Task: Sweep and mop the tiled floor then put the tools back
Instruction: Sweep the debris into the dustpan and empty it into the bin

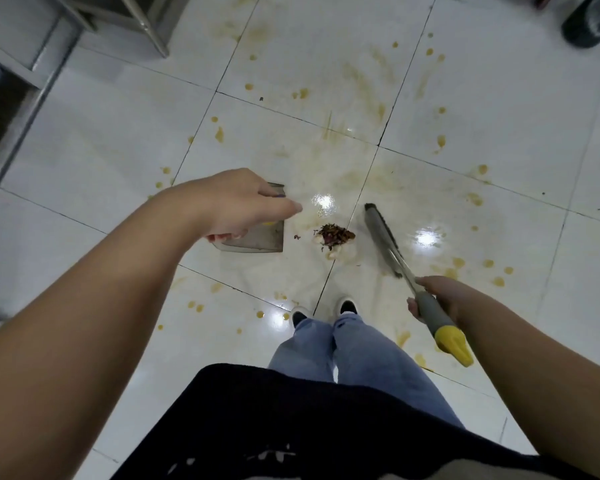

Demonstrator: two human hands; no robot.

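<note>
Gripping the grey rubbery sleeve of the broom handle point(430, 308), my right hand point(437, 297) had its fingers curled round it just above the yellow ribbed cap at the end; the thin metal shaft ran down and away to the long, narrow broom head point(383, 239), whose grey bristles stood on the glossy white floor tiles point(499, 98). Below me were my dark top, pale blue jeans and the toes of two dark shoes with white tips point(346, 304). My left hand point(238, 204) reached out over the dustpan point(257, 239), a flat, smoky, translucent plastic scoop resting on the tile; its fingers bent down around something yellow beneath it, though I could not tell just how they held. Between pan and broom head lay a small heap of dry brown crumbs point(334, 233) on pale scraps. Farther off, yellow-brown drips and smeared streaks point(361, 81) marked the tiles, and metal furniture legs point(146, 26) stood at the far left.
</note>
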